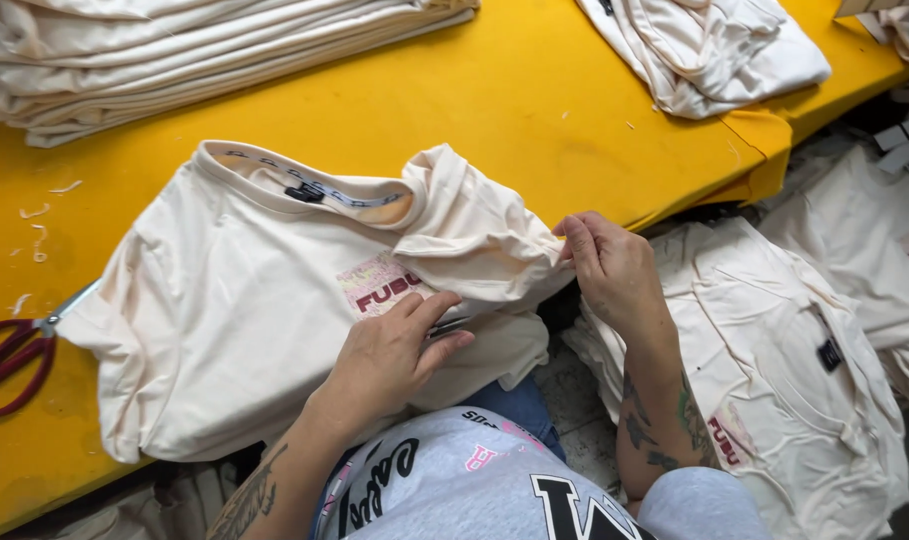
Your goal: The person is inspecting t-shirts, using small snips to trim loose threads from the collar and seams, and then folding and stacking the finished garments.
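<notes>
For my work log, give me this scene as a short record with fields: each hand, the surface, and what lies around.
left hand: rests on the cream shirt, holding a small metal tool
right hand: pinches the shirt's sleeve edge
surface: yellow table
scissors: red-handled, at the table's left edge
shirt stack: folded, top left
shirt pile: below the table, right

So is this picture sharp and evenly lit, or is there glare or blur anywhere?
Head view: bright, even light, with no hard glare on the yellow table. Soft shadows sit in the folds of the cream shirt and under the left hand. The right hand and red scissors look sharp; straight edges bow slightly towards the frame edges.
</notes>
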